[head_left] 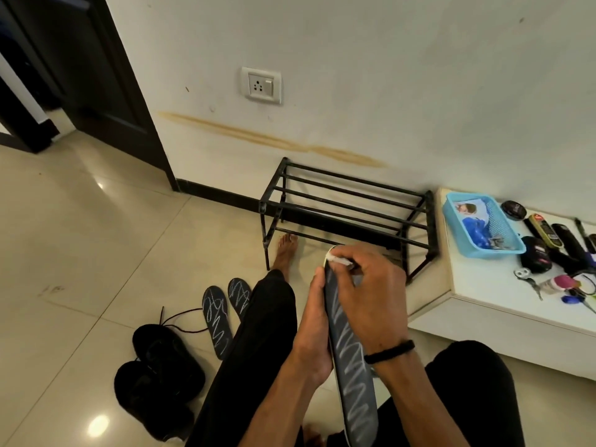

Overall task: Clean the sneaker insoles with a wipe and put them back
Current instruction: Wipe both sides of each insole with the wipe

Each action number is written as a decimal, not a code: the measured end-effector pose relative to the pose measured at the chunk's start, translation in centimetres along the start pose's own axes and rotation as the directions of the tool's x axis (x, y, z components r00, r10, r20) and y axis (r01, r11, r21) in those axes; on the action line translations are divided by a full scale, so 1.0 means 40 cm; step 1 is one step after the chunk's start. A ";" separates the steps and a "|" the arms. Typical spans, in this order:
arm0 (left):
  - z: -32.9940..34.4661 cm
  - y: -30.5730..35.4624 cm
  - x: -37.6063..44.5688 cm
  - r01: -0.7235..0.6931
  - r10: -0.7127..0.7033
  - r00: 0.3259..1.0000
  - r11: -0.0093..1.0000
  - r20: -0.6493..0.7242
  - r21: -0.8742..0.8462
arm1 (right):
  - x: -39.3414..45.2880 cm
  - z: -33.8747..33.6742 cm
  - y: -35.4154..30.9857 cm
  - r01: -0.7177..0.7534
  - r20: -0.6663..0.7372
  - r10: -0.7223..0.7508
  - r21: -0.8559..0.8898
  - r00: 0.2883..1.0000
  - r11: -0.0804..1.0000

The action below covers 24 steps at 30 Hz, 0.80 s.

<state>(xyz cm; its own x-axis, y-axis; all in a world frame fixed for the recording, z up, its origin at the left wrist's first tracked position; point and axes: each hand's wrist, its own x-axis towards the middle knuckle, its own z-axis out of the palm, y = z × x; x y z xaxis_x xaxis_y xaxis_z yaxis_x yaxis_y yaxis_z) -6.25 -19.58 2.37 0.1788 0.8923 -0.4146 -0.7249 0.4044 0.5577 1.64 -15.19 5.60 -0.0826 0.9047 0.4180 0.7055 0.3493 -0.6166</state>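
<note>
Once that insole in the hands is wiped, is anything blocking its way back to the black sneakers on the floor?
The person's own left leg lies between the held insole and the sneakers; otherwise nothing visible does.

Both forearms are bare, with no sleeves in view. A thin black band (388, 351) circles the wrist of the right hand (371, 295); the left hand (311, 330) wears nothing. Loose black trousers (258, 343) cover both legs, and the foot (285, 253) showing beyond one trouser leg is bare.
</note>
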 end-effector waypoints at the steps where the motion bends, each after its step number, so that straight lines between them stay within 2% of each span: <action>1: -0.002 0.000 0.000 -0.007 0.007 1.000 1.000 -0.001 -0.004 | -0.003 0.001 -0.005 0.013 0.018 -0.014 0.015 1.000 1.000; 9: 0.008 -0.002 0.002 0.036 -0.036 0.999 0.999 -0.010 0.037 | 0.056 -0.013 0.045 -0.113 -0.098 0.112 -0.005 0.989 0.994; 11: 0.008 -0.002 0.001 0.032 -0.031 0.999 0.998 -0.017 0.055 | 0.051 -0.010 0.035 -0.088 -0.088 0.086 -0.016 0.992 0.996; 15: 0.004 0.001 -0.010 -0.014 0.015 1.000 0.998 -0.014 0.064 | 0.028 0.001 -0.001 0.047 0.023 -0.047 -0.001 0.999 0.999; 17: 0.004 0.005 -0.011 -0.014 0.015 1.000 0.999 -0.006 0.051 | 0.032 -0.001 0.001 0.071 0.021 -0.071 0.000 0.997 0.997; 21: 0.005 -0.001 -0.006 0.029 -0.029 1.000 0.998 -0.005 0.063 | 0.063 -0.016 0.043 -0.055 -0.054 0.054 -0.027 0.997 0.998; 24: 0.010 0.000 -0.005 0.035 -0.035 0.999 0.998 0.003 0.058 | 0.060 -0.019 0.046 -0.090 -0.044 0.088 -0.038 0.995 0.995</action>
<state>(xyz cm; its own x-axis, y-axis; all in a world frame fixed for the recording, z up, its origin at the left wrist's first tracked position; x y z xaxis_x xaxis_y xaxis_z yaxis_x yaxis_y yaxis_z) -6.04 -19.68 2.74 0.2064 0.8781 -0.4316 -0.6786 0.4463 0.5834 3.27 -12.56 5.94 0.0112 0.9202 0.3912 0.7362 0.2572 -0.6260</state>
